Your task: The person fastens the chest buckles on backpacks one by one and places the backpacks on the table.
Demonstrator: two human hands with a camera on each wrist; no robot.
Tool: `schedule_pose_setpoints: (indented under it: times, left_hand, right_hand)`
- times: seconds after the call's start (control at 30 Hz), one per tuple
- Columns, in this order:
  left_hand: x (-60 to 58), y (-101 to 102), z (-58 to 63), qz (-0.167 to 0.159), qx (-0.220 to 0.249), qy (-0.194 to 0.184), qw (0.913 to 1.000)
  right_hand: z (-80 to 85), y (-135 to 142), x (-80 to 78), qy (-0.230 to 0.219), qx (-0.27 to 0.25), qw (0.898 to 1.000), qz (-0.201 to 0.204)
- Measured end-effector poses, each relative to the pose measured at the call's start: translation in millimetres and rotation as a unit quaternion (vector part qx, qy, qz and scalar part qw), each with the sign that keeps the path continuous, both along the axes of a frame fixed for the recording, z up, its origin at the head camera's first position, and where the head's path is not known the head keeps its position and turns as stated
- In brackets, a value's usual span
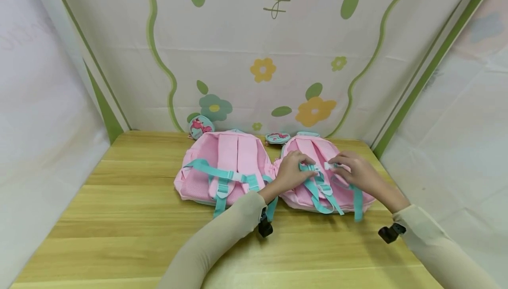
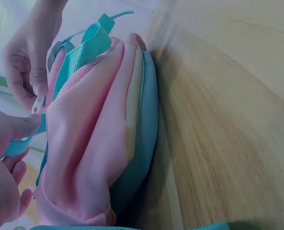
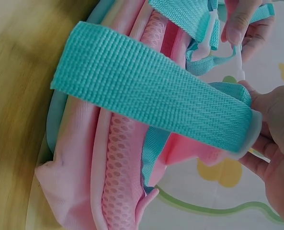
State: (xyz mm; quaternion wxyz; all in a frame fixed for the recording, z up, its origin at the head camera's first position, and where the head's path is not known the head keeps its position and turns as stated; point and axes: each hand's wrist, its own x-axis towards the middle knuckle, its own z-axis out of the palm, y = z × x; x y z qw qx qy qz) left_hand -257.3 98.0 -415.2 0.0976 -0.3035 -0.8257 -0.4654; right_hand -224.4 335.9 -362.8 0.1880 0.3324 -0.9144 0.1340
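A pink backpack point(image 1: 295, 200) with teal straps lies on the right, its shoulder-strap side facing up. Over it, my left hand point(image 1: 293, 172) pinches a teal strap at one white buckle half point(image 1: 316, 168). Facing it, my right hand point(image 1: 357, 172) pinches the other white buckle half point(image 1: 328, 166) on its own teal strap. In the head view a small gap shows between the two halves. Close up in the right wrist view, a loose end of teal webbing point(image 3: 132, 86) hangs from a white slider by the right fingers. The left wrist view shows the backpack's pink side panel point(image 2: 89, 143).
Left of it lies a second pink backpack point(image 1: 206, 187), its teal chest strap buckled across. Behind the bags are two small round teal pouches, one at left point(image 1: 201, 126) and one between them point(image 1: 278, 137). Flower-printed cloth point(image 1: 238, 33) walls the wooden table point(image 1: 131, 218) at back and sides.
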Motion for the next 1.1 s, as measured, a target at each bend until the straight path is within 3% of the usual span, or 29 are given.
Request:
schedule_pose_setpoints:
  times: [0.37, 1.1]
  left_hand:
    - [-2.6, 4.4, -1.0, 0.008, -0.006, 0.007, 0.9999]
    - [-1.1, 6.2, 0.5, 0.008, -0.021, 0.004, 0.9997]
  right_hand:
    - [-0.8, -3.2, 0.1, -0.020, -0.008, 1.000, -0.006]
    - [-5.2, -4.6, -0.4, -0.008, -0.013, 1.000, 0.012]
